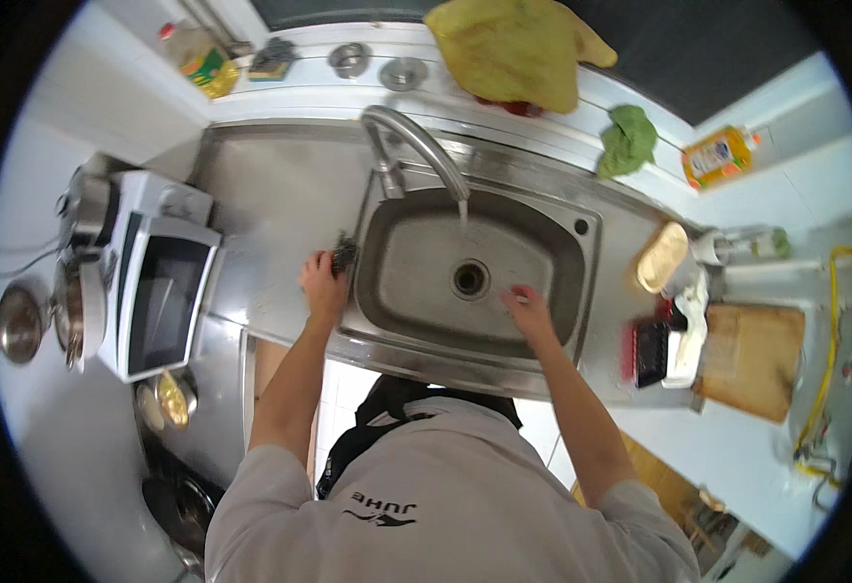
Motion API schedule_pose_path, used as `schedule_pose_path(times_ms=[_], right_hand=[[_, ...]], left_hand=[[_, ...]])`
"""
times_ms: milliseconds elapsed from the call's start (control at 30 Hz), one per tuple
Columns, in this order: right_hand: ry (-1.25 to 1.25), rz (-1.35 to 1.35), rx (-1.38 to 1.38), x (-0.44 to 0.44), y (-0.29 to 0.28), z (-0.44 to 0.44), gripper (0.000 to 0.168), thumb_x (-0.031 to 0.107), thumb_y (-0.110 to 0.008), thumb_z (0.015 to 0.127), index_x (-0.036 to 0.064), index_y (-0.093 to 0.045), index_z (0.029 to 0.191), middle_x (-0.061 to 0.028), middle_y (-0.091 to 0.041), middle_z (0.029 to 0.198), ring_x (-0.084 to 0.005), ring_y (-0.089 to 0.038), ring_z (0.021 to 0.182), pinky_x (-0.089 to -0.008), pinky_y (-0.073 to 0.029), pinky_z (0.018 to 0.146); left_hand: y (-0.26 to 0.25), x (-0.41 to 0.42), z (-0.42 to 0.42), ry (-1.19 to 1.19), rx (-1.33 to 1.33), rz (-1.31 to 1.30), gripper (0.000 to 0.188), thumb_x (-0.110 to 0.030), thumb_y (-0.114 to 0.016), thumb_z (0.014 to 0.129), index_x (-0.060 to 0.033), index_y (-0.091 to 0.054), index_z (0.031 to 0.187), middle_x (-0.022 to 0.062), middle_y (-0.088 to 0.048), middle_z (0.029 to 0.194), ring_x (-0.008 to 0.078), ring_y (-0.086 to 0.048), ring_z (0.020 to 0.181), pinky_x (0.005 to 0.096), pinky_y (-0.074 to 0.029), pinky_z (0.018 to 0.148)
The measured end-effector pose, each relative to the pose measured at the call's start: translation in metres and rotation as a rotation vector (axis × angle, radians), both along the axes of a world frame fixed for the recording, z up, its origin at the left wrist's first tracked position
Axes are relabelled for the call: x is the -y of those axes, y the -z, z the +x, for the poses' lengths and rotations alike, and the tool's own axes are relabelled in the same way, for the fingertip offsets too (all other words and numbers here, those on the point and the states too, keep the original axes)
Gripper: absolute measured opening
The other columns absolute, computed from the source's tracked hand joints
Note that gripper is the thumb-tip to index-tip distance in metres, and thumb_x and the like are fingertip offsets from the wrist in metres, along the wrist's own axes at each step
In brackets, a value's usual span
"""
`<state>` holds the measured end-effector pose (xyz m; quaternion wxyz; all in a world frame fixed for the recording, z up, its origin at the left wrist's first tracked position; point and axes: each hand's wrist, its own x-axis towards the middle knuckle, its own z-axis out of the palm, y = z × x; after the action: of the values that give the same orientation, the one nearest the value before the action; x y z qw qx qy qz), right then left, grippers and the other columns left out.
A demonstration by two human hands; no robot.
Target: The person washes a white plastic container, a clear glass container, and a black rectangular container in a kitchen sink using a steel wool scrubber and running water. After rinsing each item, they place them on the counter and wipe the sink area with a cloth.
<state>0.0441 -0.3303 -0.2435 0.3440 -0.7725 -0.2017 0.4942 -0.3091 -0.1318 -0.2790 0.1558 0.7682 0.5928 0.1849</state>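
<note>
My left hand point(322, 278) rests at the left rim of the stainless steel sink point(411, 321), its fingers on a dark scouring pad point(344, 253). Over the right part of the basin is my right hand point(526, 306), slightly blurred, with the fingers curled and no object visible in them. From the curved faucet point(419, 142) a thin stream of water point(463, 213) falls into the basin. The round drain point(472, 279) lies at the basin's bottom, between the hands.
A white microwave oven point(167, 291) stands left. Bottles, metal cups and a yellow cloth point(517, 51) line the sill behind the faucet. To the right are a green cloth point(628, 141), a beige oblong object point(662, 257), a black tray point(650, 353) and a wooden cutting board point(752, 357).
</note>
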Motion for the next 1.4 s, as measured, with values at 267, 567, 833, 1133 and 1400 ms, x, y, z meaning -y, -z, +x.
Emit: schedule_pose_path(times_ms=[267, 567, 833, 1133, 1400], right_hand=[[0.518, 0.205, -0.960, -0.109, -0.032, -0.069, 0.049, 0.045, -0.057, 0.086, 0.006, -0.053, 0.117, -0.0044, -0.055, 0.112, -0.0230, -0.051, 0.100, -0.0389, -0.043, 0.085], [-0.071, 0.301, 0.262, -0.134, -0.043, -0.068, 0.039, 0.032, -0.057, 0.085, 0.003, -0.057, 0.111, -0.0183, -0.062, 0.104, -0.0382, -0.059, 0.095, -0.0450, -0.047, 0.080], [-0.872, -0.535, 0.736, 0.010, 0.072, 0.064, 0.036, 0.018, -0.063, 0.080, 0.009, -0.057, 0.114, -0.0165, -0.042, 0.130, -0.0377, -0.042, 0.120, -0.0463, -0.048, 0.086], [-0.769, 0.123, 0.618, -0.055, 0.231, 0.012, 0.035, 0.011, -0.060, 0.081, 0.010, -0.056, 0.116, -0.0148, -0.035, 0.136, -0.0360, -0.032, 0.127, -0.0475, -0.037, 0.100], [-0.368, -0.301, 0.902, -0.083, 0.152, 0.050, 0.064, 0.024, -0.070, 0.075, 0.011, -0.041, 0.131, -0.0133, -0.033, 0.138, -0.0328, -0.032, 0.127, -0.0542, -0.029, 0.102]], left_hand=[[-0.069, 0.036, 0.203, -0.111, 1.176, -1.152, 0.030, -0.021, -0.051, 0.085, -0.0037, -0.056, 0.110, 0.0080, -0.057, 0.104, 0.0200, -0.054, 0.094, 0.0334, -0.044, 0.083], [-0.035, -0.021, 0.205, -0.310, 1.503, -1.319, 0.030, -0.027, -0.040, 0.095, -0.0055, -0.058, 0.107, 0.0079, -0.061, 0.102, 0.0249, -0.057, 0.095, 0.0391, -0.044, 0.086], [0.015, 0.029, 0.086, 0.395, -0.094, -0.236, 0.027, -0.021, -0.060, 0.078, -0.0064, -0.064, 0.101, 0.0161, -0.054, 0.120, 0.0367, -0.047, 0.115, 0.0514, -0.030, 0.102], [-0.002, 0.039, 0.017, 0.469, -0.446, 0.081, 0.063, -0.036, -0.052, 0.073, -0.0101, -0.049, 0.131, 0.0173, -0.025, 0.148, 0.0408, -0.017, 0.138, 0.0601, -0.007, 0.109], [-0.006, 0.038, 0.022, 0.430, -0.428, 0.053, 0.064, -0.029, -0.056, 0.063, -0.0079, -0.055, 0.123, 0.0167, -0.027, 0.147, 0.0409, -0.019, 0.137, 0.0619, -0.009, 0.109]])
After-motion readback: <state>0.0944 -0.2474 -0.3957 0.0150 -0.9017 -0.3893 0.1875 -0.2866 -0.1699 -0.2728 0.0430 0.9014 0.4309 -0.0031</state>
